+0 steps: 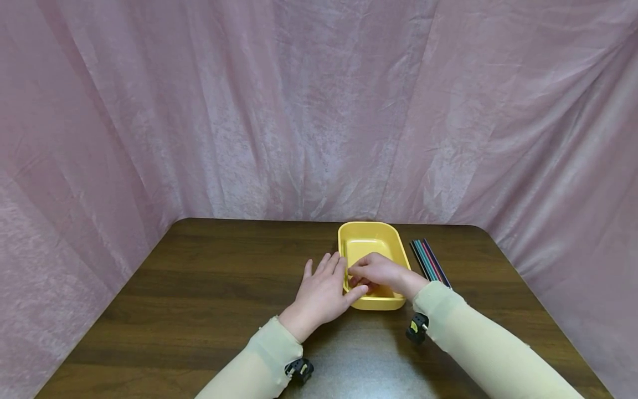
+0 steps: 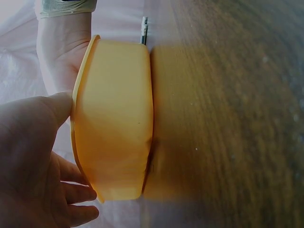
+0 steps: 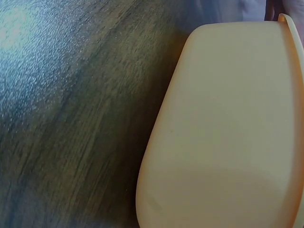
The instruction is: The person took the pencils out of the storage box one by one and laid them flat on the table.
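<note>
A yellow rectangular plastic tray (image 1: 376, 303) stands on the table toward its far side. My left hand (image 1: 321, 293) lies against the tray's left rim, fingers extended and spread, thumb at the near-left corner. In the left wrist view the thumb (image 2: 59, 107) touches the rim and the other fingers reach along it. My right hand (image 1: 380, 272) reaches over the right side into the tray, its fingers bent down near the left inner wall. I cannot tell whether these fingers hold anything. The right wrist view shows mostly the tray's outer wall (image 3: 228, 118).
Several coloured pencils (image 1: 431, 260), dark, teal, red and blue, lie side by side just right of the tray, partly covered by the right wrist. One pencil end (image 2: 144, 31) shows past the tray. A pink curtain (image 1: 319, 111) hangs behind the brown wooden table (image 1: 199, 299).
</note>
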Demonstrator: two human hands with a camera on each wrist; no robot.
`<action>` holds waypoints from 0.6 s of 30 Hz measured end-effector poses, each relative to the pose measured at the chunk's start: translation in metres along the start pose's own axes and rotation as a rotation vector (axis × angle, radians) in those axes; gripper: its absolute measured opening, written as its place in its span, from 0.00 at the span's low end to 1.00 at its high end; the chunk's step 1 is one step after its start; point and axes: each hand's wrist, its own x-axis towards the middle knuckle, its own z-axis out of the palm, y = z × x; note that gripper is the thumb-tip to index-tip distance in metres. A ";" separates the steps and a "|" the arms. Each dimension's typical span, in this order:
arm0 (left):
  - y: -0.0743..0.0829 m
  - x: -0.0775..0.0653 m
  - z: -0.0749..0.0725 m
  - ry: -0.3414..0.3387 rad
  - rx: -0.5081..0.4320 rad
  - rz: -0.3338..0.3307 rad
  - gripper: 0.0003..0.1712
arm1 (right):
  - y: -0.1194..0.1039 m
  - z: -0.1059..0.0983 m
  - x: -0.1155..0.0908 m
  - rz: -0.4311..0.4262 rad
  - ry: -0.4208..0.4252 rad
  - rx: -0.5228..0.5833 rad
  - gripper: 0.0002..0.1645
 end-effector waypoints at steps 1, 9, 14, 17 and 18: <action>0.000 0.000 0.000 0.000 0.001 0.000 0.57 | 0.000 0.000 0.000 0.000 0.000 0.001 0.18; -0.001 -0.001 0.000 0.005 -0.001 0.003 0.57 | -0.001 -0.001 -0.001 0.009 0.007 0.023 0.17; -0.001 -0.001 0.000 0.006 0.001 0.004 0.57 | -0.003 -0.001 -0.001 0.019 0.013 0.058 0.16; -0.001 -0.001 0.002 0.008 -0.003 0.006 0.57 | -0.003 0.000 -0.001 0.020 0.019 0.053 0.16; -0.001 0.000 0.002 0.006 -0.004 0.006 0.57 | -0.002 0.000 -0.001 0.021 0.023 0.048 0.17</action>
